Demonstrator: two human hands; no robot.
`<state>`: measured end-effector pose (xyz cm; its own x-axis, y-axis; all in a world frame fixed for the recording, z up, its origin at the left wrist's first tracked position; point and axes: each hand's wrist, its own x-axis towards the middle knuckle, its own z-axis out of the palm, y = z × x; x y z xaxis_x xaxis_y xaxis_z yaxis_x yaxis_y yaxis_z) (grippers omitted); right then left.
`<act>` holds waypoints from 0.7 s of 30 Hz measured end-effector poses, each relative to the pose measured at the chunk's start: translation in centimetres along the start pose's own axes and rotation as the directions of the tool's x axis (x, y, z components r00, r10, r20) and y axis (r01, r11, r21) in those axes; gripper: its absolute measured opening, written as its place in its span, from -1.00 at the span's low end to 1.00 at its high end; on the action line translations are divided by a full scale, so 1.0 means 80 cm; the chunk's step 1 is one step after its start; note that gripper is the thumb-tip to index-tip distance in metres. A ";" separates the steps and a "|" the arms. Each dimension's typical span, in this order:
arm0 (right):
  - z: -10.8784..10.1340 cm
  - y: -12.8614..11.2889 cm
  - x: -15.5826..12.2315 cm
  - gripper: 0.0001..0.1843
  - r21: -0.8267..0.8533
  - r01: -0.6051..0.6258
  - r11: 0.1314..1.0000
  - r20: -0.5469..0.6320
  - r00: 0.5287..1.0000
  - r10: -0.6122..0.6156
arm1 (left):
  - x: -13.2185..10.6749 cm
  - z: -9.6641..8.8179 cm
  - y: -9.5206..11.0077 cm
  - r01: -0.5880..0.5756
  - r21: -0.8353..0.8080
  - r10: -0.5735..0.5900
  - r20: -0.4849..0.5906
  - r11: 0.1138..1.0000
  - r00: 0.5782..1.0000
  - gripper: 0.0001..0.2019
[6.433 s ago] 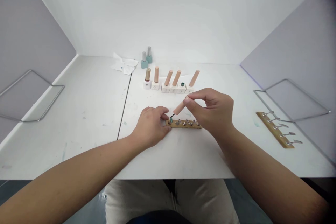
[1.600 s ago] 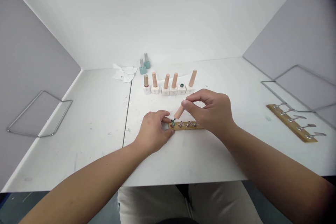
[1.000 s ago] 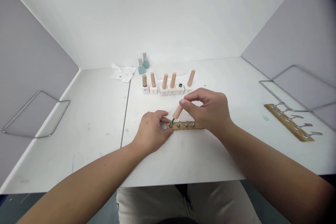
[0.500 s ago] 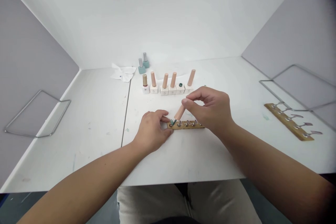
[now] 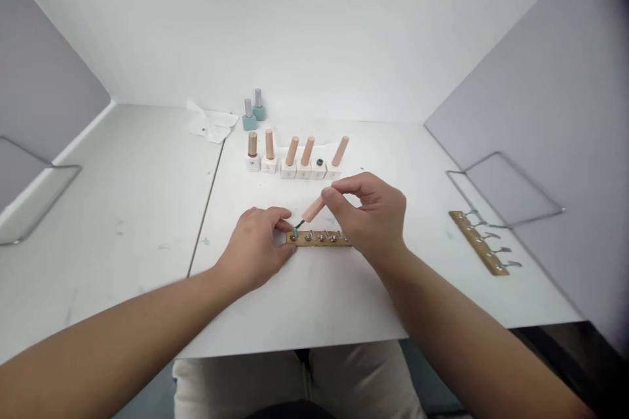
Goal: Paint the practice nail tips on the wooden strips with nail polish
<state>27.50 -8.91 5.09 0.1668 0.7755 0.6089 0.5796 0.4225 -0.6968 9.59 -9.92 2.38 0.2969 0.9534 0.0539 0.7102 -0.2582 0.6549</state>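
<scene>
My left hand (image 5: pixel 253 247) grips the left end of a narrow wooden nail-tip stand (image 5: pixel 314 243) between thumb and fingers. Along the stand sit several small nail tips on metal studs; the leftmost nail tip (image 5: pixel 295 233) is green. Pinched in my right hand (image 5: pixel 371 215) is a nail polish brush (image 5: pixel 313 209) with a peach cap-handle. Its dark green bristle end points down-left and meets the green nail tip, or hovers just over it. My right hand hides part of the stand's right end.
Behind my hands stands a row of white polish bottles, one uncapped bottle (image 5: pixel 319 170) showing a green neck. Two teal bottles (image 5: pixel 249 122) and a crumpled tissue (image 5: pixel 212 126) lie farther back. At right are a second stand (image 5: pixel 479 243) and a wire frame (image 5: pixel 511 213).
The whole view has shifted, so things appear farther left. The brush now leans flatter, with more of its dark stem showing by the green nail tip. My left hand keeps its grip.
</scene>
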 end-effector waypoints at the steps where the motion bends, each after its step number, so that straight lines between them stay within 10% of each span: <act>1: 0.000 0.000 -0.001 -0.94 0.005 0.007 1.000 0.007 1.000 -0.007 | 0.000 0.001 0.000 0.007 -0.006 -0.007 0.012 1.000 1.000 -0.59; 21: -0.006 0.020 -0.015 -0.77 0.056 0.171 0.984 0.023 0.985 -0.173 | 0.003 0.003 -0.003 -0.043 -0.083 0.048 0.058 0.996 0.997 -0.59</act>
<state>28.61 -9.40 3.46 0.0452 0.7015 0.7112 0.5538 0.5749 -0.6023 9.63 -9.63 2.07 0.3675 0.9291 0.0411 0.6415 -0.2852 0.7121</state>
